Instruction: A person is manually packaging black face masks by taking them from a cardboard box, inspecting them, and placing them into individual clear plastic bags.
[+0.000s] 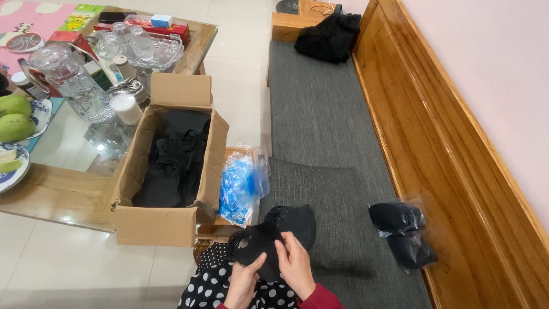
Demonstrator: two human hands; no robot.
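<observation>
Two hands on one black fabric piece [260,252] over the lap: left hand [245,284] pinches its lower edge, right hand [295,265] grips its right side; looks light, limp and non-slip, so hold at edges, more in the box [154,226].

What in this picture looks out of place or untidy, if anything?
Nothing looks spilled or broken. Two things stand out: the cardboard box of black pieces juts past the edge of the glass table, and a clear bag of black items lies loose on the bench cushion. Both hands, left hand and right hand, hold a black piece.
</observation>
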